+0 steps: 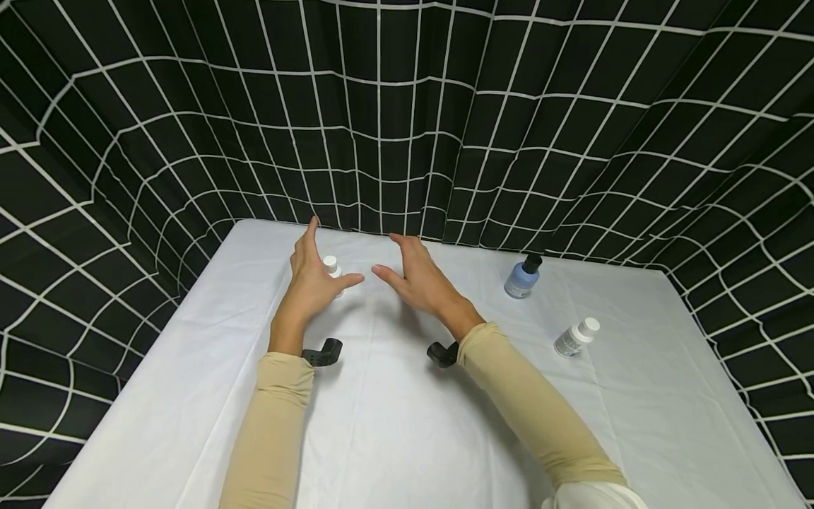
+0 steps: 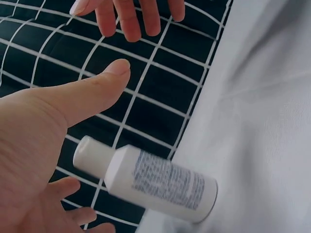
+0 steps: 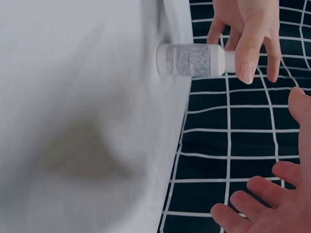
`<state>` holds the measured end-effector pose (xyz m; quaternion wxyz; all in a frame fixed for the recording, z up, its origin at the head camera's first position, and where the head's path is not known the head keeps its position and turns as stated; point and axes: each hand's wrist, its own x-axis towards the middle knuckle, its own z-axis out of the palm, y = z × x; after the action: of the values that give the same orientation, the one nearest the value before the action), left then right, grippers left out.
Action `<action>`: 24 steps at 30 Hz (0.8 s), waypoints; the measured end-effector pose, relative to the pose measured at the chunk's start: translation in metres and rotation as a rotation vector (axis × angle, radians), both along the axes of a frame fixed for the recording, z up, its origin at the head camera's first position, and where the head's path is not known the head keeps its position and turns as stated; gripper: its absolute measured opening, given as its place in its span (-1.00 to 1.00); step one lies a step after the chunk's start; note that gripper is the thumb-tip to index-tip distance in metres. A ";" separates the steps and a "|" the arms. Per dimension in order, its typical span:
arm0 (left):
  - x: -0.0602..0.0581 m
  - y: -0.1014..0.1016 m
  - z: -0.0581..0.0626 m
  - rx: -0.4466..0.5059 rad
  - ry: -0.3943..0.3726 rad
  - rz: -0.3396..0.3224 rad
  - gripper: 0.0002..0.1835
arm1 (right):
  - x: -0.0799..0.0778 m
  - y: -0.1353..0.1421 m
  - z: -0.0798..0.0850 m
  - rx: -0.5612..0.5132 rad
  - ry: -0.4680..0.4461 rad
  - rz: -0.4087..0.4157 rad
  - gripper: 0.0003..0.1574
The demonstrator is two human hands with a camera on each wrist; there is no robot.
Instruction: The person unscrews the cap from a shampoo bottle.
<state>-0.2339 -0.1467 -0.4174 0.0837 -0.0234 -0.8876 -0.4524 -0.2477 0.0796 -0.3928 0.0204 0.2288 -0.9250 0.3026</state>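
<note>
A small white bottle [image 1: 330, 262] with a white cap and fine printed text stands upright near the far edge of the table, partly hidden behind my left hand [image 1: 311, 283]. That hand is spread, its thumb stretched out to the right and its fingers up. The left wrist view shows the bottle [image 2: 158, 177] just beyond the palm and below the thumb, not gripped. My right hand [image 1: 420, 279] hovers opposite, thumb and fingers apart and nothing between them. In the right wrist view the left hand's thumb overlaps the bottle's cap.
To the right stand a blue bottle with a black cap [image 1: 521, 277] and another white bottle [image 1: 575, 337]. A white cloth covers the table [image 1: 388, 424]. Black curtains with a white grid [image 1: 407, 106] hang behind and at both sides. Each wrist carries a black mount [image 1: 323, 353].
</note>
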 end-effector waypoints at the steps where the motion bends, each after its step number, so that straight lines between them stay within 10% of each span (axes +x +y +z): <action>1: 0.000 -0.002 -0.001 0.005 -0.005 -0.004 0.44 | 0.000 -0.002 -0.001 -0.003 0.000 0.004 -0.05; 24: -0.009 -0.030 -0.023 -0.015 -0.172 -0.069 -0.19 | -0.004 -0.055 -0.027 -0.081 0.019 0.124 -0.10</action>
<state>-0.2429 -0.1771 -0.4406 -0.0084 -0.0155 -0.8936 -0.4486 -0.2516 0.0242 -0.4196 0.0198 0.2877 -0.8957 0.3384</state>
